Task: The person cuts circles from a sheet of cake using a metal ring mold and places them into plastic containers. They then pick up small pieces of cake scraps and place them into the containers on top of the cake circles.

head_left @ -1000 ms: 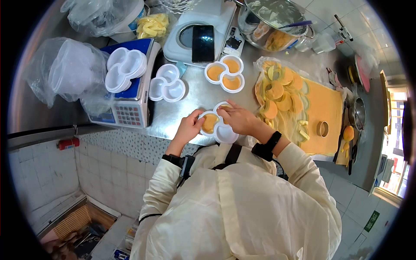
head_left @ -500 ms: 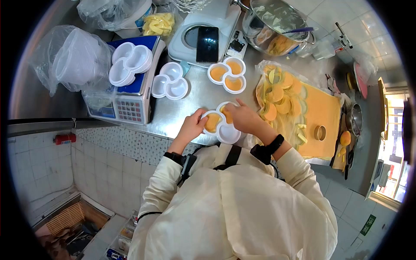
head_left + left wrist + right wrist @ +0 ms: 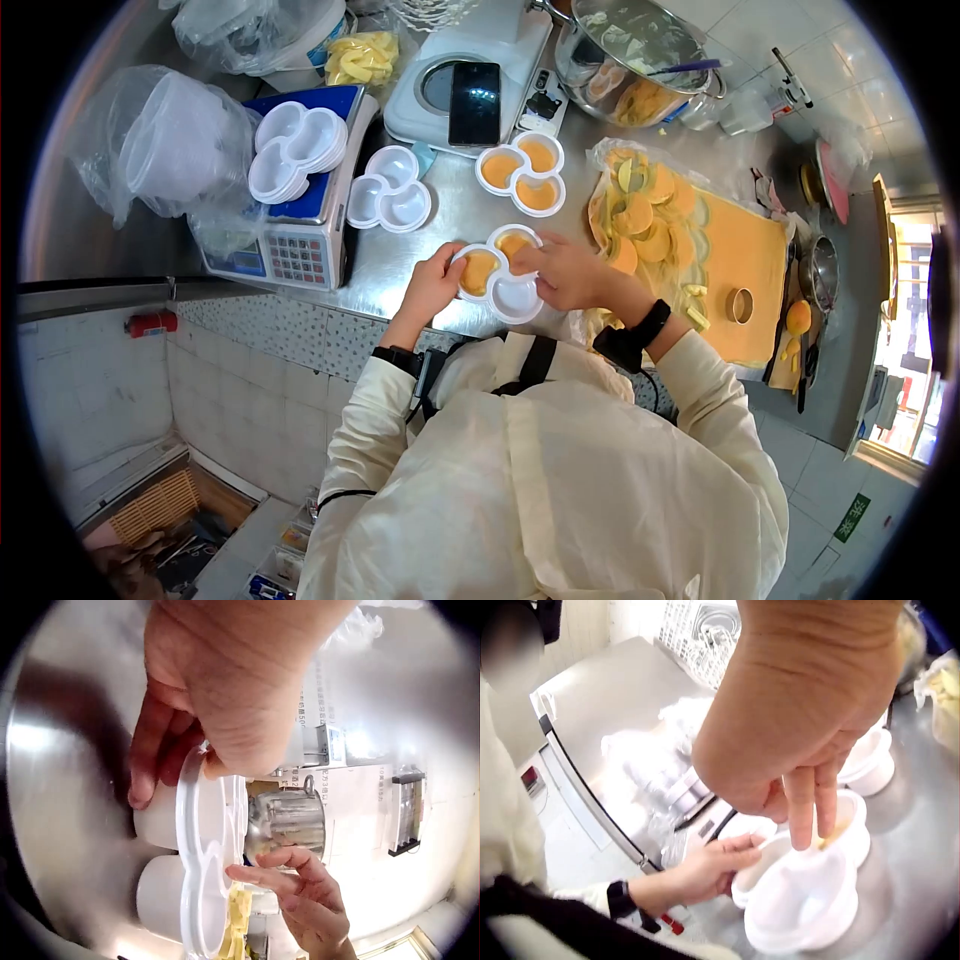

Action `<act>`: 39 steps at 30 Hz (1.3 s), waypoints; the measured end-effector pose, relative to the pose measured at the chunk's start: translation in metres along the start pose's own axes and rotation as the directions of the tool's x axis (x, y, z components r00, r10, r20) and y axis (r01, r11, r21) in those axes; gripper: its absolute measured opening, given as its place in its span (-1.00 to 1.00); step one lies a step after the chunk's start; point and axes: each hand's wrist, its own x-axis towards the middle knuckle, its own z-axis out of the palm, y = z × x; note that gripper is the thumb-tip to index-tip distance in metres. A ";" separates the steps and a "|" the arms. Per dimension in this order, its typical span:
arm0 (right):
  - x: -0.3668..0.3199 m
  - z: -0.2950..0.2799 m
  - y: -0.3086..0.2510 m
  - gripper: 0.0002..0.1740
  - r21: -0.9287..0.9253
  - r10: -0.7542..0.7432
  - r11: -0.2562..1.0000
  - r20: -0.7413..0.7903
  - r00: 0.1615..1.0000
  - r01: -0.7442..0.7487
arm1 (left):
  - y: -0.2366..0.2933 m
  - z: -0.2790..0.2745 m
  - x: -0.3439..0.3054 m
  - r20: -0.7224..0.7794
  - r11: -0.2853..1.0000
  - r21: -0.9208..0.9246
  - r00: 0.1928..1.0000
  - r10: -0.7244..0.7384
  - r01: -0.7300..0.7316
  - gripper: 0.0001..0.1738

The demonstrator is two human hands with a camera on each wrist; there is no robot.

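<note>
My left hand [image 3: 430,285] grips the left rim of a white three-cup plastic container [image 3: 515,298], thumb on the rim and fingers around the cup wall. Two of its cups hold orange-yellow cake-like rounds [image 3: 478,272]; the cup nearest my body is bare. Over the container's right side, my right hand [image 3: 575,275] has its fingertips at the upper right cup. In the right wrist view, two straight fingers [image 3: 801,817] point down at the cups. Beyond lies another three-cup container [image 3: 540,194] with an orange-yellow round in each cup.
An unfilled three-cup container [image 3: 404,209] and a stack of them on a scale [image 3: 298,258] stand left. To the right lie an orange-yellow sheet [image 3: 750,265], cut rounds [image 3: 635,215] and a ring cutter [image 3: 740,306]. A phone [image 3: 474,104] and a steel pot [image 3: 630,60] are behind.
The gripped container has shifted slightly away from my body. My right hand has moved a little to the right, its fingers now nearer the cup's edge.
</note>
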 end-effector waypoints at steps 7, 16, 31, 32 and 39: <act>0.007 0.028 0.005 -0.75 0.230 0.125 0.968 -0.108 0.986 -0.097 | -0.001 0.004 -0.001 -0.022 0.998 -0.020 0.998 -0.052 0.052 -0.69; 0.005 0.030 0.019 -0.81 0.281 0.091 0.958 -0.085 0.992 -0.064 | -0.003 0.006 -0.002 0.000 0.981 -0.156 0.993 -0.116 0.115 -0.71; 0.006 0.051 -0.001 -0.87 -0.438 0.033 0.882 -0.316 0.948 -0.177 | -0.006 0.001 -0.022 0.514 0.850 -0.316 0.829 -0.219 0.421 -0.26; 0.010 0.059 0.000 -0.87 -0.439 0.041 0.879 -0.323 0.946 -0.188 | -0.006 0.004 -0.021 0.549 0.837 -0.324 0.808 -0.212 0.441 -0.25; -0.007 0.021 0.009 -0.78 -0.296 0.040 0.938 -0.424 0.905 -0.181 | -0.004 0.009 -0.031 0.367 0.788 -0.436 0.885 -0.285 0.435 -0.28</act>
